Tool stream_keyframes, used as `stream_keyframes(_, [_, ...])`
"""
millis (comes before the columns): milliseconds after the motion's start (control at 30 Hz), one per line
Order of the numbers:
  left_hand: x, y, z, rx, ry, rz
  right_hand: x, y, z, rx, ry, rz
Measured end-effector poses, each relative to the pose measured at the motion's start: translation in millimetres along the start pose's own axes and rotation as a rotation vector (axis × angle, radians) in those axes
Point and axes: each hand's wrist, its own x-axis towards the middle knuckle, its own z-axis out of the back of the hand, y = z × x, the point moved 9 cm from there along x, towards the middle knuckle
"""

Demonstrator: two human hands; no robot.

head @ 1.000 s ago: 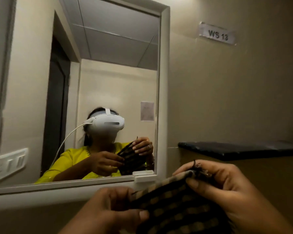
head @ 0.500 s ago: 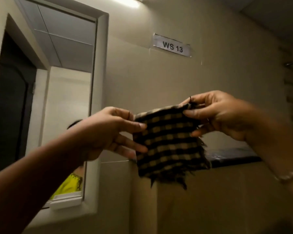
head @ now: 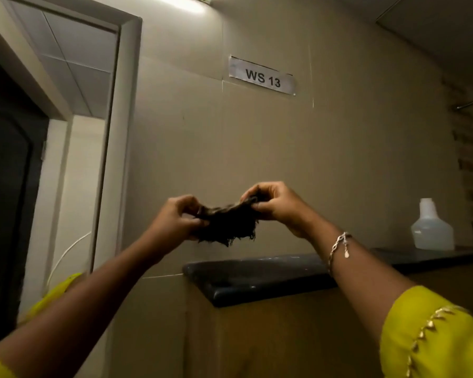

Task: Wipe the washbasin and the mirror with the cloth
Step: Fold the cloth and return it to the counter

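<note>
A dark checked cloth (head: 227, 223) hangs bunched between both hands, held up in front of the beige wall. My left hand (head: 175, 219) pinches its left end and my right hand (head: 275, 203) pinches its right end, arms stretched forward. The mirror (head: 66, 132) in its pale frame fills the left side and reflects a dark doorway and a bit of yellow sleeve. The washbasin is out of view.
A black stone ledge (head: 257, 279) juts from the wall below my hands. A translucent plastic bottle (head: 432, 227) stands on it at the far right. A "WS 13" label (head: 262, 77) is stuck on the wall above.
My arms have reached further out and the cloth, spread flat before, is now gathered into a bunch between my hands. The view has turned right, bringing the bottle into sight.
</note>
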Motion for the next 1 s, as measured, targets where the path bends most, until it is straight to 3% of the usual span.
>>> stream_keyframes(267, [-16.0, 28.0, -29.9, 0.208, 0.091, -0.092, -18.6, -57.4, -20.0, 0.012, 0.160, -0.079])
stream_keyframes(567, [-20.1, 17.9, -40.4, 0.322, 0.104, -0.230, -29.8, -66.4, -18.1, -0.168, 0.275, -0.107])
stream_keyframes(733, [-23.9, 22.6, -41.8, 0.424, 0.154, -0.184, -29.7, -69.4, -20.3, -0.075, 0.255, -0.142])
stream_keyframes(1000, [-37.5, 18.2, -37.0, 0.362, 0.203, -0.169, -23.1, -64.1, -26.9, -0.307, 0.187, -0.157])
